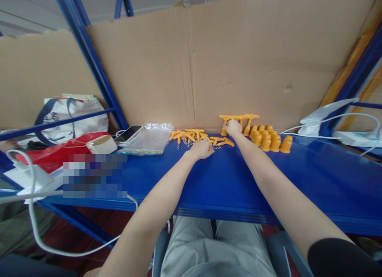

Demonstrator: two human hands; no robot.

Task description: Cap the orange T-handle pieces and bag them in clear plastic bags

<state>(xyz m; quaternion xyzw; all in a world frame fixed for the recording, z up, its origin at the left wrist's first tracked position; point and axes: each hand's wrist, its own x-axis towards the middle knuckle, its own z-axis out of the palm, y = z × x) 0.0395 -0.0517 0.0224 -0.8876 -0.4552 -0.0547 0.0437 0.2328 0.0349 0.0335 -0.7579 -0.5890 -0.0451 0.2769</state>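
On the blue shelf (pixel 227 177), against the cardboard back wall, lies a pile of yellow T-shaped pieces with metal screws (pixel 191 136). My left hand (pixel 201 148) rests on the pile's right end, fingers curled over a piece; what it grips is hidden. My right hand (pixel 232 127) reaches further back and is closed on an upright yellow T-shaped piece (pixel 224 124). Two more upright T-pieces (pixel 247 122) stand just right of it. A cluster of several yellow bell-shaped pieces (pixel 268 140) stands to the right.
A clear plastic bag (pixel 147 142) and a phone (pixel 129 133) lie left of the pile. Further left are a red bag (pixel 47 155), a white tote (pixel 68 116), a white charger with cable (pixel 28 177). White cables and a power strip (pixel 355 137) sit at right.
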